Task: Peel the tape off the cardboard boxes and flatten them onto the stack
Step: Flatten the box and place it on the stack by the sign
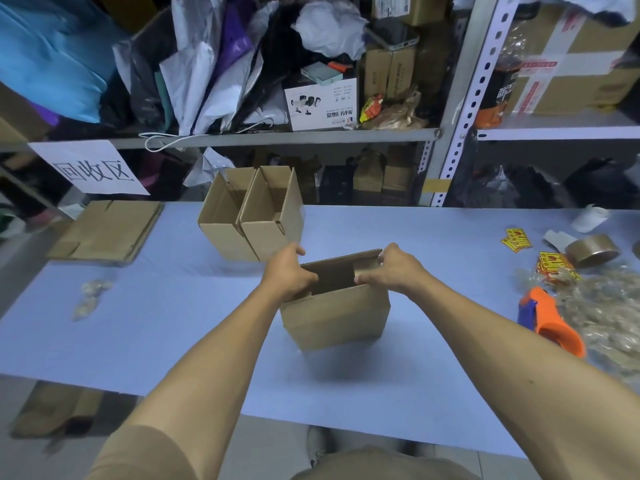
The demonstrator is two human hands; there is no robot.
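A small open cardboard box (pixel 337 315) is tilted in the middle of the blue table (pixel 156 323), its opening facing up. My left hand (pixel 289 273) grips the box's left rim, fingers curled over the edge. My right hand (pixel 393 270) grips the right rim, thumb on the near wall and fingers on the far wall. Two more open boxes (pixel 256 216) stand side by side behind it. A stack of flattened cardboard (pixel 107 230) lies at the table's far left corner.
At the right lie an orange and blue tape dispenser (pixel 550 322), a roll of brown tape (pixel 592 251), yellow stickers (pixel 516 240) and a heap of crumpled clear tape (pixel 609 317). Small tape wads (pixel 90 297) sit on the left. Cluttered metal shelves (pixel 277 136) rise behind the table.
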